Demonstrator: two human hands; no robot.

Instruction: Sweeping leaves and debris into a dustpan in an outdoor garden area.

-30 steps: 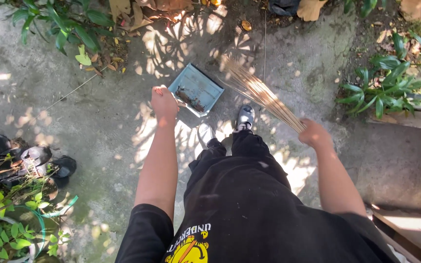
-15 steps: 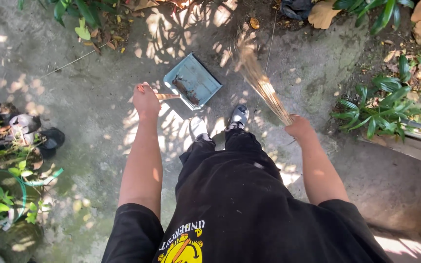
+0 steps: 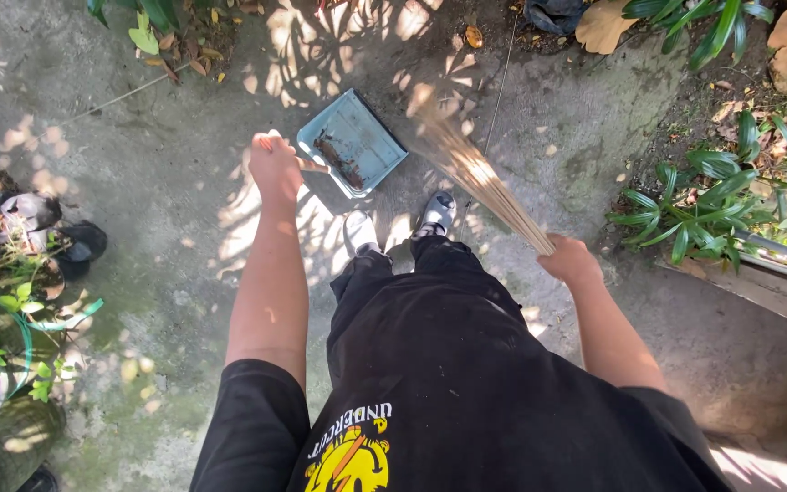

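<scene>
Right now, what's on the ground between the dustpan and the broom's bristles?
Bare concrete with dappled light; nothing lies between the dustpan and the broom bristles, in the head view.

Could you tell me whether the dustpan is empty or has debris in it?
Not empty: the dustpan holds a brown debris strip.

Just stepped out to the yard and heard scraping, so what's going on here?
A person is standing on a concrete path, seen from above. Their left hand holds the handle of a blue dustpan set on the ground ahead of their shoes, with some dark debris in it. Their right hand grips a bundle-of-sticks broom, blurred, its tips near the pan's right side. Dry leaves lie by the plants along the edge.
</scene>
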